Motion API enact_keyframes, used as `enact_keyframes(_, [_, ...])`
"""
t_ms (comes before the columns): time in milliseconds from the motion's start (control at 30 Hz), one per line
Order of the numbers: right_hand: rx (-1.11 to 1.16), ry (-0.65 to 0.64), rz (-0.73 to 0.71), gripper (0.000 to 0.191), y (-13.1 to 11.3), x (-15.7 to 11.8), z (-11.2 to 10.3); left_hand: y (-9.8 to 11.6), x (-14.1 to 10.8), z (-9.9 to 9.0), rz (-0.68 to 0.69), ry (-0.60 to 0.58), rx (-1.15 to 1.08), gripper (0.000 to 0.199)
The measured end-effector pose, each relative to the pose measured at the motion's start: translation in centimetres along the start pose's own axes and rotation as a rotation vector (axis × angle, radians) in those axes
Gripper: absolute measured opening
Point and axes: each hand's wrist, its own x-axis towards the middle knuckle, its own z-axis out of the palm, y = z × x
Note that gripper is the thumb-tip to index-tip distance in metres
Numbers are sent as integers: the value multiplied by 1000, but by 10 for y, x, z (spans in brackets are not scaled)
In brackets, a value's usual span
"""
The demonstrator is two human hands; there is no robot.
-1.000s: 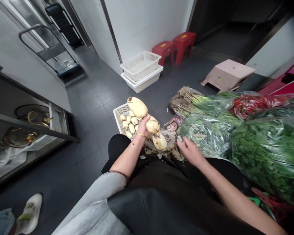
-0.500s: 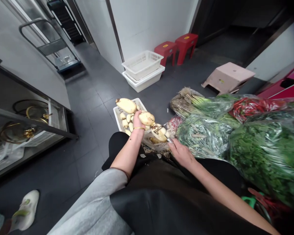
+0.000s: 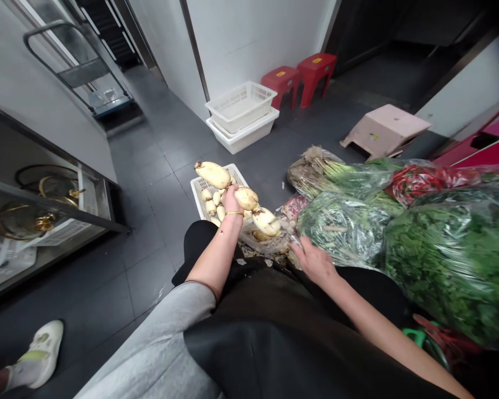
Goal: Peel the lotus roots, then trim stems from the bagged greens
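- Standing on a floor of dark grey tiles (image 3: 149, 194) are two red plastic stools (image 3: 280, 77) by the pale wall, and one pale pink plastic stool (image 3: 395, 124) more to the right.
- Near this wall, two white plastic baskets (image 3: 241, 119) are stacked; farther left is a grey platform trolley (image 3: 83, 72), and nearer, a metal shelf (image 3: 103, 221) with glass lids.
- The left hand (image 3: 232, 204) is clamped on a cream-coloured, jointed lotus root (image 3: 247, 198), held up partly over a white slotted basket (image 3: 197, 191) with small pale pieces inside.
- The right hand (image 3: 316, 262), apart from the left, is closed on a small silvery tool (image 3: 296, 240), just beside the root's lower end.
- On the right lie clear plastic bags of green leaves (image 3: 453, 260) and red chillies (image 3: 418, 180).
- The fingers hide most of the tool, so I cannot tell its kind.
- The left picture edge cuts off a person's leg with white shoe (image 3: 45, 349).
- Under the root, the plastic and scraps (image 3: 270, 244) are hard to make out.
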Motion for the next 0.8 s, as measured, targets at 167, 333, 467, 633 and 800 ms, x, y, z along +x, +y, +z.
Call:
enact_keyframes(167, [-114, -57, -37, 36, -22, 25, 4, -6, -7, 11, 108, -5, 19, 29])
enact_keyframes(333, [-103, -242, 149, 36, 38, -34, 47, -6, 16, -2, 80, 89, 40, 24])
enact_keyframes(467, [-79, 15, 37, 41, 26, -23, 37, -6, 23, -8, -60, 172, -15, 18])
enact_keyframes(633, [-129, 67, -148, 38, 48, 14, 30, 6, 23, -15, -317, 141, 21, 19])
enact_keyframes(800, [-115, 139, -126, 44, 60, 16, 38, 14, 32, -28, -294, 79, 17, 21])
